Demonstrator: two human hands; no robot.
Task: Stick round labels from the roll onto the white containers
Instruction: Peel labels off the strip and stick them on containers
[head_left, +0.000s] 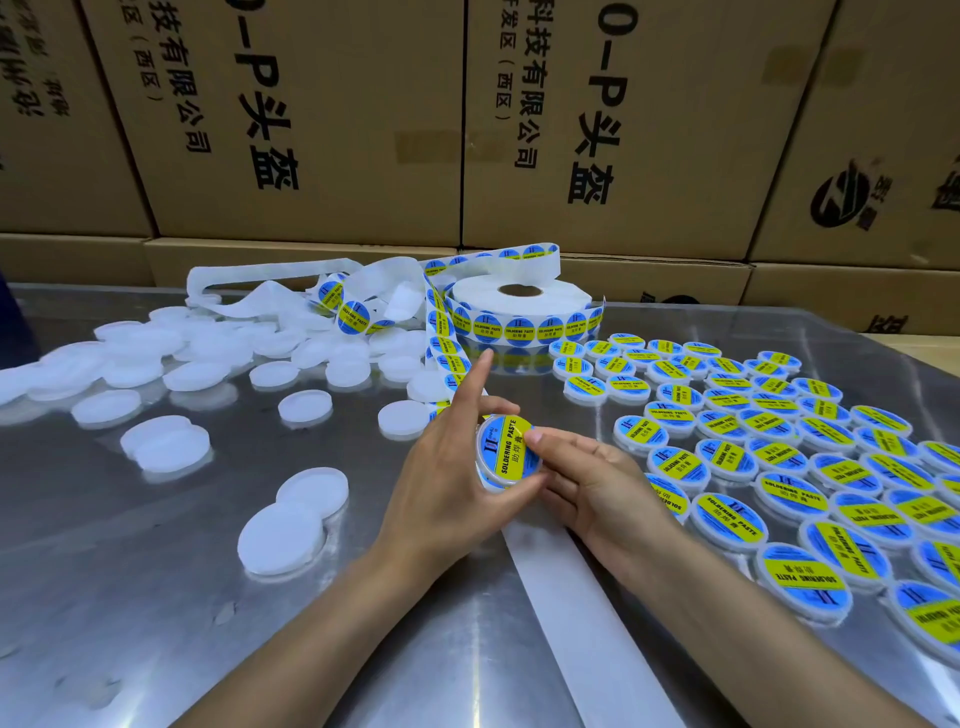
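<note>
My left hand (447, 478) grips a round white container (506, 453) tilted up above the table, its index finger sticking out straight. A blue and yellow round label covers the container's top. My right hand (587, 478) presses its thumb on that label, its other fingers lying under the container. The label roll (519, 312) lies flat at the back centre, and a strip of labels (441, 348) runs from it down toward my hands. Several plain white containers (171, 447) lie scattered on the left. Several labelled containers (779, 467) lie on the right.
The work surface is a shiny metal table (156, 597). A bare white backing strip (571, 597) runs from under my hands to the near edge, and more used backing (270, 283) is heaped at the back left. Cardboard boxes (623, 130) wall off the far side.
</note>
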